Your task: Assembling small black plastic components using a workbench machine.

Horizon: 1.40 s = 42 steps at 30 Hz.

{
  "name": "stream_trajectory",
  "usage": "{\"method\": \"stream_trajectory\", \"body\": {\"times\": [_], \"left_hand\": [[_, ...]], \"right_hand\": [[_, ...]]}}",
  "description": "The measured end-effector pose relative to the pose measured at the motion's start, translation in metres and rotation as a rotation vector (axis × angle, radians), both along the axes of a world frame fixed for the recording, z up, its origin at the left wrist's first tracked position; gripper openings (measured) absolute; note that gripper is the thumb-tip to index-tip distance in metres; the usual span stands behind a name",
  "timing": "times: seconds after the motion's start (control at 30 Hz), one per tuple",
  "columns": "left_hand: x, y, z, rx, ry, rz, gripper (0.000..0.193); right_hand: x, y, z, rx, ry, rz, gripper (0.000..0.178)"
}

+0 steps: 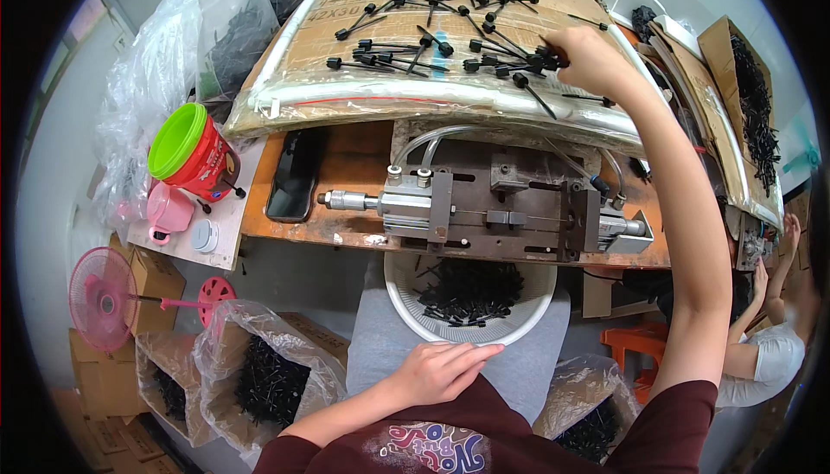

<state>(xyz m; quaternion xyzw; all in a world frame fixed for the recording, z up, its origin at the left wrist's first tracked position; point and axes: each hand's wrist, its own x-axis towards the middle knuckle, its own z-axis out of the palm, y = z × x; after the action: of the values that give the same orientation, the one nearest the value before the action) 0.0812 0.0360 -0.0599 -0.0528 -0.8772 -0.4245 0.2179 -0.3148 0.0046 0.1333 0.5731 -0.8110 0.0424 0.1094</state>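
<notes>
My right hand [586, 60] reaches far over a cardboard-covered board, its fingers closed at the edge of a heap of black plastic parts [497, 59]. These are thin rods with thick knobbed heads. A dark piece shows between the fingertips, though the hand partly hides it. Below, my left hand [439, 372] lies with fingers stretched out beside the near rim of a white plastic basket [399, 314], holding nothing. That basket sits on my lap with many small black pieces [471, 291] in it. Between the hands, a metal clamping fixture [501, 214] with air cylinders stands on the bench.
On the bench's left are a phone [294, 178], a red tub with green rim [197, 152] and a pink cup [169, 211]. A pink fan [104, 297] and bags of black parts [270, 379] stand below. At the right, another person [765, 361] works near an orange stool [635, 344].
</notes>
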Motion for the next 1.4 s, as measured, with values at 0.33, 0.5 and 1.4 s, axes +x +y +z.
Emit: {"method": "stream_trajectory", "body": {"times": [0.33,0.5,1.4], "left_hand": [[-0.002,0.005,0.002,0.078,0.035,0.017,0.042],[-0.002,0.004,0.008,0.047,-0.024,-0.022,0.044],[-0.065,-0.029,0.082,0.180,0.218,0.180,0.037]], "right_hand": [[-0.005,0.031,0.013,-0.020,0.253,-0.006,0.022],[-0.005,0.046,0.012,-0.015,0.389,0.077,0.023],[0.207,0.126,-0.121,-0.758,-0.139,0.295,0.046]]}}
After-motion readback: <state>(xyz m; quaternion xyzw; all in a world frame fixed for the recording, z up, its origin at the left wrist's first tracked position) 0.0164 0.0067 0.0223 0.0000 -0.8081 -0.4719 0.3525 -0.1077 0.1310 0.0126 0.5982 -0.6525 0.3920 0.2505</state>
